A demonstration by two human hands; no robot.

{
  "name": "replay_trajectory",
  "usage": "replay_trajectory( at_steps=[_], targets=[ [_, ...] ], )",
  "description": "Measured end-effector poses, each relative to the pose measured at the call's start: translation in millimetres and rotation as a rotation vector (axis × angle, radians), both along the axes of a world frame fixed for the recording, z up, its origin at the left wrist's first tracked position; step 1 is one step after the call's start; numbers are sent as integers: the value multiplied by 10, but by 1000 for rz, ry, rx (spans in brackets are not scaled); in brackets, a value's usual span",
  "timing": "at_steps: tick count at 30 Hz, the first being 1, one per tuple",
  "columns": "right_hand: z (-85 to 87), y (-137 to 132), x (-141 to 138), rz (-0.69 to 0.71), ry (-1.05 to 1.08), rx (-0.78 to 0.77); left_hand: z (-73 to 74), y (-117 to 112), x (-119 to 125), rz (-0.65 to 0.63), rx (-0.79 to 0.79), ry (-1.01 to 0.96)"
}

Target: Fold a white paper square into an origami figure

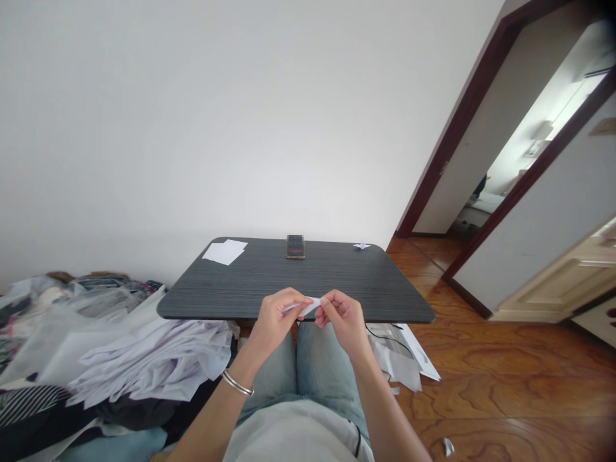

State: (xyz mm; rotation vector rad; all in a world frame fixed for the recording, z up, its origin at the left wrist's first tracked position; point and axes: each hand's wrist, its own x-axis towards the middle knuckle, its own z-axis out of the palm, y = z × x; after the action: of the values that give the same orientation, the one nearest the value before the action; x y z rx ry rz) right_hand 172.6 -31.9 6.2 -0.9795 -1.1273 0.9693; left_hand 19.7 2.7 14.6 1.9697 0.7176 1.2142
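A small piece of folded white paper [312,307] is held between my two hands, just over the near edge of the dark table [269,276]. My left hand [280,309] pinches its left end between thumb and fingers. At the other end, the fingertips of my right hand [341,313] are closed on the paper. Its exact folds are partly hidden by my fingers. Toward the far right corner of the table sits a folded paper crane [362,246]. White paper sheets [225,251] lie at the far left corner.
A phone on a stand [295,246] is at the table's back edge, near the white wall. Piled clothes [154,353] lie to the left. Papers and bags [397,359] with a black cable are on the floor at right. A doorway stands beyond.
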Motion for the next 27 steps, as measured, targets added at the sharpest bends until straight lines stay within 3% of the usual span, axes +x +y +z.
replay_trajectory(
  at_steps=[8, 16, 27],
  targets=[
    [0, 6, 40, 84, 3, -8, 4, 13, -13, 17, -27, -37],
    [-58, 35, 47, -15, -110, 47, 25, 5, -12, 19, 9, -20],
    [-74, 36, 89, -56, -146, 124, -6, 18, -17, -3, -121, -39]
  ],
)
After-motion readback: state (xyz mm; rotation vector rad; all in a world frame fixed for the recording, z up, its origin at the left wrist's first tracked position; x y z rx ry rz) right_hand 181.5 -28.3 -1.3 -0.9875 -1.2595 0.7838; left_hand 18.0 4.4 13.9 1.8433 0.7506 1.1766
